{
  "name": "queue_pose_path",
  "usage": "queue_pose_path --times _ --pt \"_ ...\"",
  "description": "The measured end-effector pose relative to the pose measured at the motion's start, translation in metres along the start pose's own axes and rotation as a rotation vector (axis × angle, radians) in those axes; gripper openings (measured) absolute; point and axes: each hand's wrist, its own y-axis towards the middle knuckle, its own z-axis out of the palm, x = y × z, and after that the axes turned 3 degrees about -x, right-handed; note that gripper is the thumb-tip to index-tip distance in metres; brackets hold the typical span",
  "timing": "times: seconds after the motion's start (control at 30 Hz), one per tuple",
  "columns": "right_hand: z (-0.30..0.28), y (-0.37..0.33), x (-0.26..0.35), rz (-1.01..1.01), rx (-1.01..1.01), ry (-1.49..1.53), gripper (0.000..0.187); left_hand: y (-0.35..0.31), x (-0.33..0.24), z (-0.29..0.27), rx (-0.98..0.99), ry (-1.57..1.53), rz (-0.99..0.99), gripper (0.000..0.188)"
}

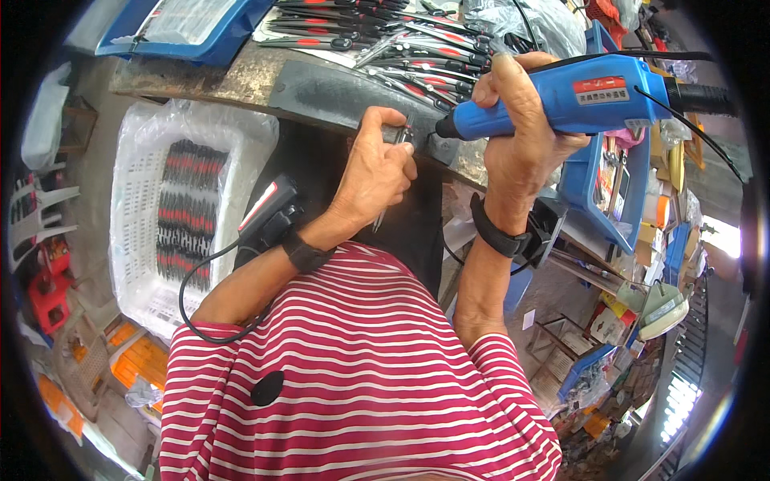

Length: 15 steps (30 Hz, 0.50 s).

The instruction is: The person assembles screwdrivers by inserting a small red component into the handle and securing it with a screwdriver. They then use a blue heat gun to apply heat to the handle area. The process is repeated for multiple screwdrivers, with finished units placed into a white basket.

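Note:
My right hand (517,120) is wrapped round a blue electric screwdriver (553,100), its dark tip pointing left toward my left hand. Pinched in my left hand (377,172) is a slim tool with a dark end (395,133) and a thin silver part showing below the fingers; its exact kind is hidden by the fingers. The screwdriver tip is close to the tool's dark end, and whether they touch I cannot tell. Both hands are at the near edge of the bench, beside a dark flat plate (317,92). Behind them lies a pile of slim black, red and silver tools (425,60).
A white plastic crate (132,216), lined with clear film, holds stacked rows of black-and-red tools at the left. A blue tray (216,48) sits on the bench's far left. Another blue bin (581,180) stands right of my right forearm. A black cable (674,54) runs beside the screwdriver.

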Motion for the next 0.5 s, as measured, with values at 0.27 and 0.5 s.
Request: queue_pose_path --times 0.27,0.5 --pt "0.009 0.006 0.017 0.028 0.063 0.192 0.016 -0.001 0.003 0.001 0.003 -0.095 -0.002 0.028" --pt "0.020 0.002 0.013 0.003 0.116 0.308 0.015 -0.001 0.002 0.001 -0.011 -0.092 0.002 0.026"
